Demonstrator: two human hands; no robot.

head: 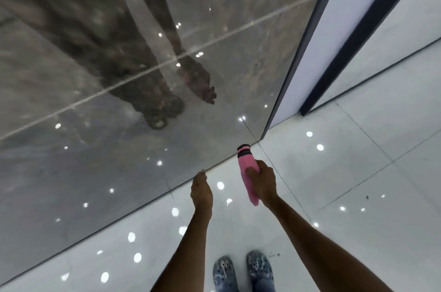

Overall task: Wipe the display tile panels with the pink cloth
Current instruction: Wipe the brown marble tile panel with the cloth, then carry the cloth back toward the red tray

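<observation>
A large glossy grey display tile panel (95, 160) stands upright on the left and mirrors the person and the ceiling lights. My left hand (201, 192) reaches forward with its fingers straight, the fingertips at the panel's bottom edge; nothing shows in it. My right hand (263, 184) grips a pink bottle-shaped thing (245, 163) with a dark collar and pink cap, held just in front of the panel's lower right corner. No pink cloth can be made out in view.
A dark frame (307, 41) edges the grey panel on the right, with a white panel (334, 36) and a second dark strip (362, 36) beyond. Glossy white floor tiles (358, 172) spread below. My two grey clogs (241, 270) stand near the bottom.
</observation>
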